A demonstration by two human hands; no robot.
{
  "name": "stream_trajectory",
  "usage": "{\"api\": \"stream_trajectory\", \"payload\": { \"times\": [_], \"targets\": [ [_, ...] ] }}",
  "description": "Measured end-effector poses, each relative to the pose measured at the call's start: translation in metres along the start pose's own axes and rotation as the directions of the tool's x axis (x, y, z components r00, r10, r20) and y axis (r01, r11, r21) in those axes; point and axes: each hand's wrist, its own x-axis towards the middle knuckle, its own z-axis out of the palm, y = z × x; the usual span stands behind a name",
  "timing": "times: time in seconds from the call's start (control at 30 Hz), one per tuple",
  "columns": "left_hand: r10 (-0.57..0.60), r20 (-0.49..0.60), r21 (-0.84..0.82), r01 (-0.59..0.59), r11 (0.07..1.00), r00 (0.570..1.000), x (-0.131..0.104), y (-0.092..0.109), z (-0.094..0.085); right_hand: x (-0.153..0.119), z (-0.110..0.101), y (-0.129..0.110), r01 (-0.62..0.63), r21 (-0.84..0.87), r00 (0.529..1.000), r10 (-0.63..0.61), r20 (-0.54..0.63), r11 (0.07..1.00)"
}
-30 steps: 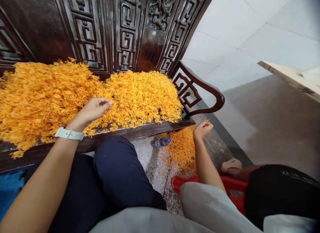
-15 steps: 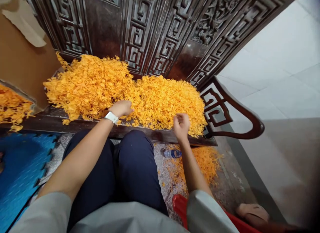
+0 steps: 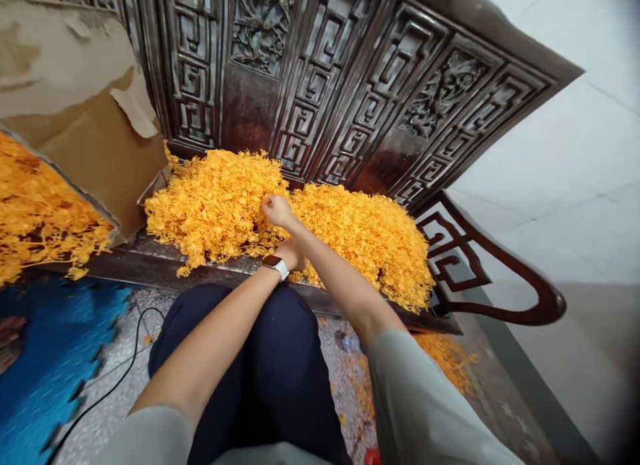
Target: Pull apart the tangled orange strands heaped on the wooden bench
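Note:
Two heaps of small yellow-orange plastic flower pieces lie side by side on a dark wooden bench: the left heap (image 3: 215,198) and the right heap (image 3: 370,232). My right hand (image 3: 278,210) is at the right side of the left heap, its fingers curled closed; whatever is in them is hidden. Below it, my left hand (image 3: 292,253), with a white-strapped watch (image 3: 277,266) on the wrist, is near the bench's front edge between the heaps. Its fingers look curled in and are partly covered by my right forearm, which crosses over it.
A cardboard box (image 3: 115,132) with more orange pieces (image 3: 45,218) stands at the left. The carved bench back (image 3: 250,98) rises behind the heaps, with a curved armrest (image 3: 543,305) at right. A bottle (image 3: 350,343) and loose orange pieces (image 3: 445,358) lie on the floor.
My right hand has moved left from the right heap, crossing over my left arm to the left heap. The view has shifted left, showing more of the cardboard box.

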Motion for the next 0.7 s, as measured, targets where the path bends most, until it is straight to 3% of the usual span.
{"api": "stream_trajectory", "payload": {
  "times": [0.1,0.23,0.37,0.4,0.47,0.57,0.7],
  "targets": [
    [-0.092,0.028,0.028,0.091,0.995,0.995,-0.007,0.002,-0.007,0.001,-0.019,0.006,-0.059,0.090,0.998,0.059,-0.001,0.994],
    [-0.126,0.056,0.018,0.125,0.992,0.990,-0.029,-0.001,-0.026,-0.001,-0.046,0.013,-0.127,0.214,0.991,0.135,-0.023,0.969],
    [-0.138,0.064,0.017,0.137,0.990,0.988,-0.055,-0.028,-0.061,-0.005,-0.037,0.013,-0.122,0.272,0.993,0.116,0.036,0.955],
    [-0.165,0.020,0.035,0.164,0.986,0.986,-0.060,-0.037,-0.069,-0.006,-0.028,0.012,-0.114,0.286,0.993,0.104,0.050,0.952],
    [-0.226,-0.178,0.077,0.243,0.967,0.958,-0.064,-0.055,-0.078,-0.007,-0.009,0.010,-0.105,0.321,0.994,0.091,0.059,0.941],
    [-0.286,-0.450,0.060,0.348,0.936,0.846,-0.060,-0.079,-0.078,-0.007,0.012,0.003,-0.119,0.402,0.992,0.121,0.022,0.908],
    [-0.345,-0.482,-0.040,0.373,0.927,0.805,-0.051,-0.095,-0.069,-0.005,0.003,-0.007,-0.140,0.540,0.981,0.191,-0.040,0.830]
  ]
}}
